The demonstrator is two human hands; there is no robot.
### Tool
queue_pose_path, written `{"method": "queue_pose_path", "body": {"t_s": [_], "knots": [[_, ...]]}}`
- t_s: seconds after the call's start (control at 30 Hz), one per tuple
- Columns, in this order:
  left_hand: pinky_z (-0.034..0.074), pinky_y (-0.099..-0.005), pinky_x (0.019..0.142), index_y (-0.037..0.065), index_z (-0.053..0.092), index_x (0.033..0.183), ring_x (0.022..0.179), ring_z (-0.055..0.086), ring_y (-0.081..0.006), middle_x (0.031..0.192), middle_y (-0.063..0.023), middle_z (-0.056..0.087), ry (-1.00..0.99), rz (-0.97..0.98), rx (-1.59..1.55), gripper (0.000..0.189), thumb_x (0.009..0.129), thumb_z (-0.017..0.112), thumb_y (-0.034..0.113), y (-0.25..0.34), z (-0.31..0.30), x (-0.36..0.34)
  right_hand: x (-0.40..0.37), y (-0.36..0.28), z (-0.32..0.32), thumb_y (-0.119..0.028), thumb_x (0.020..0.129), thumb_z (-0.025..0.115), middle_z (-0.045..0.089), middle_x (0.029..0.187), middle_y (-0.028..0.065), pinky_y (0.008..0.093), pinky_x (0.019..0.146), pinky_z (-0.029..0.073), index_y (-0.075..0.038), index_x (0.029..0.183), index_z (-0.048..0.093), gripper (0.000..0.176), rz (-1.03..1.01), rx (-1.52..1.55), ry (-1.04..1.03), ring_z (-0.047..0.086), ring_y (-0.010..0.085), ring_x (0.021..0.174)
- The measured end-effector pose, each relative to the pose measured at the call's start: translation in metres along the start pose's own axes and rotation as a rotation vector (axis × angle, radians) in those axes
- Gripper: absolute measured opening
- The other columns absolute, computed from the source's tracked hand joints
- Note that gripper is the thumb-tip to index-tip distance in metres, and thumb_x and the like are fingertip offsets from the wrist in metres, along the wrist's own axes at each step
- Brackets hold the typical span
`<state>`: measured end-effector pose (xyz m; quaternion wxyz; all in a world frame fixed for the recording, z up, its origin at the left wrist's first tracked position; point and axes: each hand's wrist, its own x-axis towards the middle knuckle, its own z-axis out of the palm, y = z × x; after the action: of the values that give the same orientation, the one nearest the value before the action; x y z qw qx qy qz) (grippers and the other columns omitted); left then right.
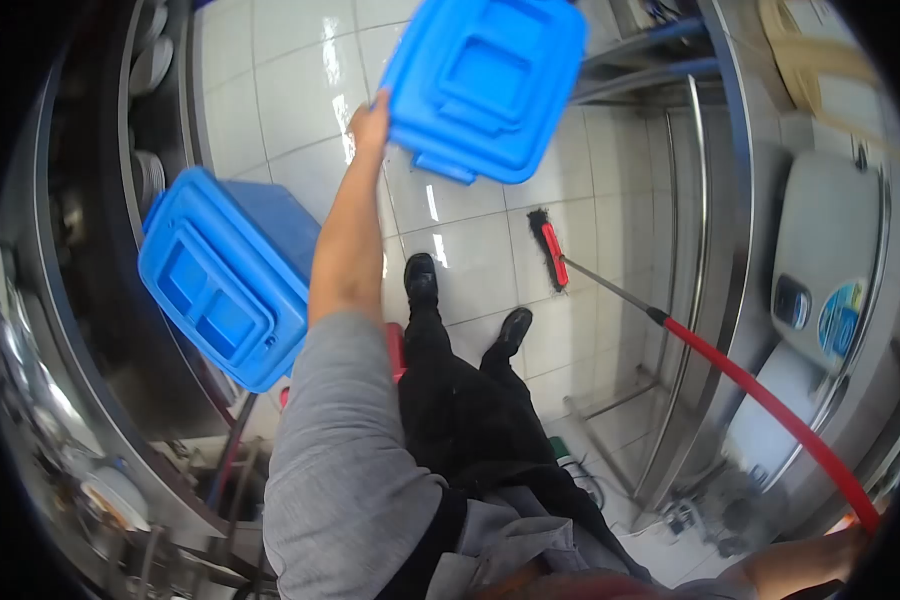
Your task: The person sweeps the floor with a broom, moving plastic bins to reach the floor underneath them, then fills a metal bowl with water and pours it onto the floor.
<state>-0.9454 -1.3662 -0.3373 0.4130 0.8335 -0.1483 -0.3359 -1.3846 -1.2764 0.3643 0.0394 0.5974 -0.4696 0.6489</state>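
My left hand (370, 125), at the upper middle, is closed on the near left edge of a blue lidded bin (490, 80), which is tilted. At lower right, my right hand (862, 545) is partly cut off by the dark view edge, where it meets the red handle of a broom (760, 395). The broom's red head with dark bristles (552, 255) rests on the tiled floor. A second blue lidded bin (220, 300) stands left of my left arm.
Steel shelving with stacked plates (150, 65) lines the left side. On the right are a metal rack frame (698, 200) and steel counter with a grey-white container (825, 255). A red object (396, 350) lies beside my leg, and a green-and-white item (560, 452) is near the rack's foot.
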Motion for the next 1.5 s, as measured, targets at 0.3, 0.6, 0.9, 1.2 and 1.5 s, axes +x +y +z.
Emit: {"method": "queue_pose_path", "body": {"t_s": [0.3,0.6,0.9,1.2,1.5], "knots": [[0.048,-0.0399,0.078,-0.004,0.059,0.108,0.086,0.062,-0.0334,0.102,-0.0209,0.061,-0.224,-0.237,0.672,0.052,0.089,0.046,0.043,-0.043,-0.178,-0.084,0.011,0.076,-0.143,-0.033,0.095,0.045,0.029,0.049,-0.0059,0.0248,0.033,0.029,-0.016,0.065,0.038,0.035,0.16,-0.024,0.235,0.029,0.0075,0.035],[0.036,-0.0397,0.1,0.005,0.038,0.133,0.122,0.041,-0.0368,0.132,-0.023,0.041,-1.087,0.717,0.41,0.066,0.076,0.068,0.019,0.166,0.013,-0.423,0.004,0.036,-0.25,-0.029,0.095,0.045,0.03,0.049,-0.0026,0.0195,0.024,0.03,-0.01,0.076,0.042,0.028,0.285,0.345,-0.254,0.031,0.0075,0.029],[0.048,-0.0382,0.061,0.005,0.057,0.07,0.067,0.06,-0.0324,0.067,-0.013,0.06,-1.661,0.89,-0.12,0.018,0.071,0.069,0.019,0.087,0.142,-0.747,-0.03,0.017,-0.223,-0.03,0.09,0.049,0.03,0.055,-0.0011,0.0231,0.035,0.031,-0.009,0.077,0.046,0.024,0.092,-0.236,0.117,0.031,0.0094,0.039],[0.049,-0.0406,0.079,0.012,0.067,0.087,0.084,0.061,-0.0331,0.082,-0.016,0.065,-1.983,0.818,0.378,0.021,0.071,0.066,0.025,0.043,0.188,-0.692,-0.081,0.083,-0.224,-0.012,0.081,0.06,0.024,0.05,-0.0005,0.0276,0.043,0.019,-0.011,0.054,0.039,0.034,0.281,-0.123,0.343,0.023,0.0116,0.041],[0.05,-0.0421,0.065,0.009,0.065,0.069,0.068,0.061,-0.0335,0.066,-0.0124,0.063,-1.499,1.095,0.342,0.013,0.058,0.064,0.016,0.143,0.176,-0.491,-0.059,0.111,-0.188,-0.01,0.072,0.052,0.024,0.05,-0.0012,0.0266,0.043,0.023,-0.015,0.052,0.027,0.032,0.382,0.113,0.478,0.024,0.0119,0.039]]}}
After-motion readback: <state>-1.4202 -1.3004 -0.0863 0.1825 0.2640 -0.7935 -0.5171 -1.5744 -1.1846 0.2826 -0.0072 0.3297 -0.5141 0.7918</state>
